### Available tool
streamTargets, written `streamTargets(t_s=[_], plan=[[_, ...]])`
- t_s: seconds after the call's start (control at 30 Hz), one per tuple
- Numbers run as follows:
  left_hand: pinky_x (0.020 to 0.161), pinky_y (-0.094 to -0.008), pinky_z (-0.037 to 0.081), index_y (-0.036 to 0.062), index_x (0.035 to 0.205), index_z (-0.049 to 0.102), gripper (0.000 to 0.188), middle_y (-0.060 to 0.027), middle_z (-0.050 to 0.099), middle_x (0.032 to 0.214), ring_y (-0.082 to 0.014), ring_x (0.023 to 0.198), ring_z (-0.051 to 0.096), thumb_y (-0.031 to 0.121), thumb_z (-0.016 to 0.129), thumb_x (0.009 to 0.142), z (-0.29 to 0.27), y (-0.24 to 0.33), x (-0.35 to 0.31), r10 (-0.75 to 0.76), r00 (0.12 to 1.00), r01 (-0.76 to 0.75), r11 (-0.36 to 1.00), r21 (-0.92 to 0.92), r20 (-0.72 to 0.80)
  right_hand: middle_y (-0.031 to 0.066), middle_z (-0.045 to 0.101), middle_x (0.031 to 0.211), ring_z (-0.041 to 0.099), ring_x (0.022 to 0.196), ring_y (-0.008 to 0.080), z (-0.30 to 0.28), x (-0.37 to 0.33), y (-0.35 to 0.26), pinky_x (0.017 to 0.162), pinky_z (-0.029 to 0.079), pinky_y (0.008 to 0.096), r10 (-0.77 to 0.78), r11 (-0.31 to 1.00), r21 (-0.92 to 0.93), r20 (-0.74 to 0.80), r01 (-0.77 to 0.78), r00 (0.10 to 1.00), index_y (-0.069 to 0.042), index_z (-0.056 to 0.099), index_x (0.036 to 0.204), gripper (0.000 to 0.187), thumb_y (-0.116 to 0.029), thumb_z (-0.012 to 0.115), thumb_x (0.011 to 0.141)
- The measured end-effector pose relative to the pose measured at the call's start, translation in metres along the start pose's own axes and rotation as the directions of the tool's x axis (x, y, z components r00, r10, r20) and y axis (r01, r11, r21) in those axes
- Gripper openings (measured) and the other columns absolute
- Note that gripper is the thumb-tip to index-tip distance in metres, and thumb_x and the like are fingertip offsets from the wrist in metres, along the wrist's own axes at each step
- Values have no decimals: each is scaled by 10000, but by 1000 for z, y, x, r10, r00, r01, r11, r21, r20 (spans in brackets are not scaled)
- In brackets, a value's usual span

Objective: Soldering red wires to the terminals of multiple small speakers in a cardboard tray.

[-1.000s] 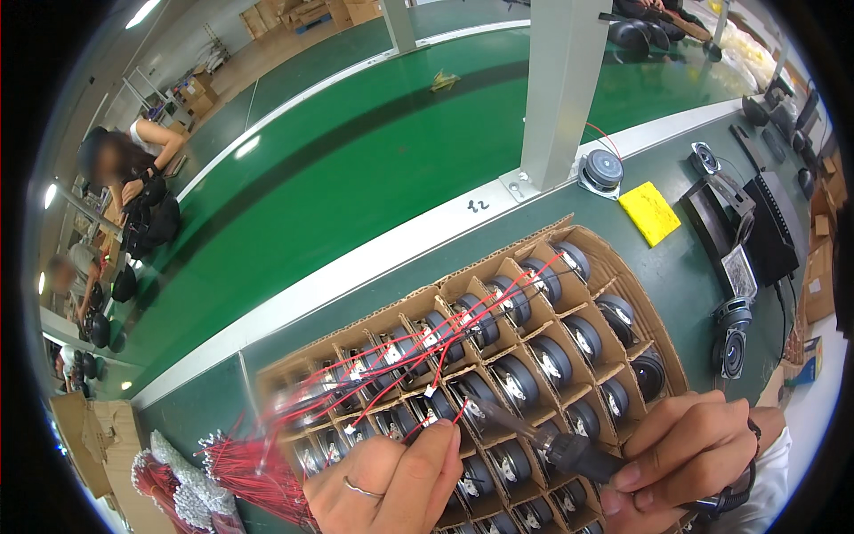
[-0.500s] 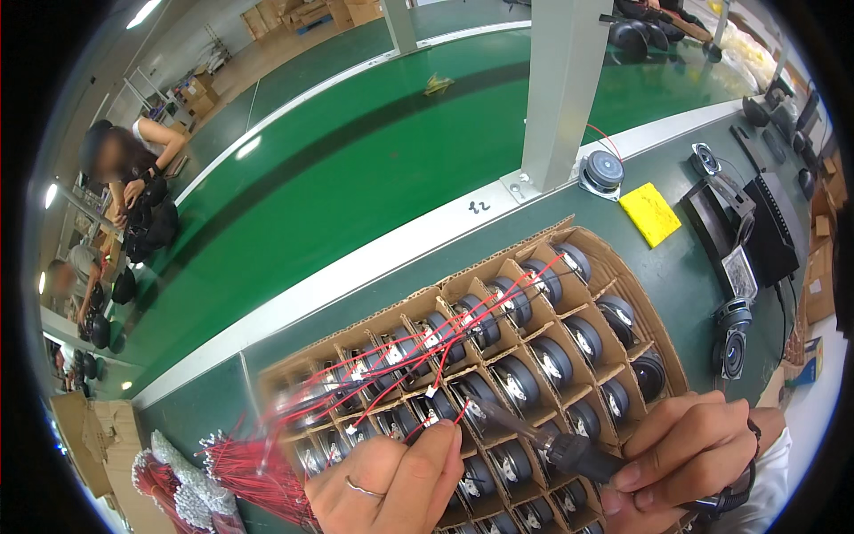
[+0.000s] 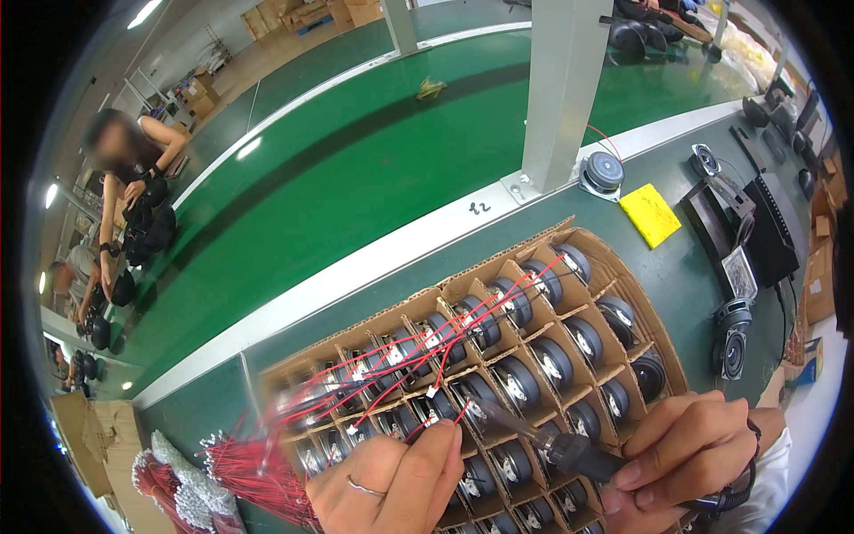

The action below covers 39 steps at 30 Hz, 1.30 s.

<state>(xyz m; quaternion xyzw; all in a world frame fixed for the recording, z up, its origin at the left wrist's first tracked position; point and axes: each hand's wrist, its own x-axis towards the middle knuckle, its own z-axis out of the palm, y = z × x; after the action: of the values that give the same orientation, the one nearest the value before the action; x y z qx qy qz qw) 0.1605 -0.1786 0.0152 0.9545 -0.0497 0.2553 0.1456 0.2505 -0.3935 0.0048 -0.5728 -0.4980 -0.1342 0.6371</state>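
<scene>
A cardboard box split by dividers holds several round speakers, one to a cell. My left hand, with a ring on one finger, pinches a thin red wire over a cell near the box's middle. My right hand grips the dark handle of a soldering iron. The iron's tip points left, at the wire's end beside the terminal of one speaker; whether they touch is too small to tell. Red and black wires with white connectors lie across the upper rows.
Bundles of red wires lie left of the box. Behind it runs a green conveyor belt, with a metal post at its edge. A loose speaker, a yellow sponge and a black device sit to the right. Co-workers are at far left.
Both my hands and the iron hold the same place. A yellowish scrap on the belt has shifted slightly left. A co-worker at far left has stretched an arm down toward a dark part.
</scene>
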Motion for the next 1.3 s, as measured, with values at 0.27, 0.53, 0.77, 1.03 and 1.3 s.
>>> streamTargets(t_s=[0.27,0.53,0.77,1.03,1.3], plan=[[459,-331,427,119,967,734,213,-41,535,695,-198,521,543,58,845,796,1,-2,1,11,1000,-11,1000,-8,-2,135,626,776,563,540,160,-2,1,-4,447,451,250,59,998,-14,22,-59,998,-36,538,668,327,156,802,658],[447,-285,483,61,905,764,276,-19,502,604,-149,465,560,2,867,656,4,-12,-4,55,998,-54,997,-52,8,186,712,831,719,650,284,-17,-16,-6,624,613,322,172,979,105,43,-175,984,84,750,827,78,43,785,771],[459,-283,490,61,900,764,272,-21,507,605,-156,465,562,-3,863,655,5,-12,-4,50,999,-50,997,-62,-3,167,715,885,724,686,261,-16,-11,-8,640,603,302,202,976,77,58,-206,978,50,758,816,71,70,802,764],[458,-328,427,116,965,737,209,-45,544,696,-197,520,544,56,844,796,0,-1,2,-6,1000,7,1000,-17,19,126,618,794,556,553,162,-2,0,-4,454,446,250,46,999,-23,-22,-46,999,-43,527,681,335,162,791,663],[459,-330,436,115,946,732,193,-49,548,695,-201,525,550,52,838,798,-2,0,2,-1,1000,0,1000,3,24,125,614,769,564,550,170,-1,0,-6,457,454,258,31,999,-26,-68,-33,997,-34,545,664,314,151,799,661]])
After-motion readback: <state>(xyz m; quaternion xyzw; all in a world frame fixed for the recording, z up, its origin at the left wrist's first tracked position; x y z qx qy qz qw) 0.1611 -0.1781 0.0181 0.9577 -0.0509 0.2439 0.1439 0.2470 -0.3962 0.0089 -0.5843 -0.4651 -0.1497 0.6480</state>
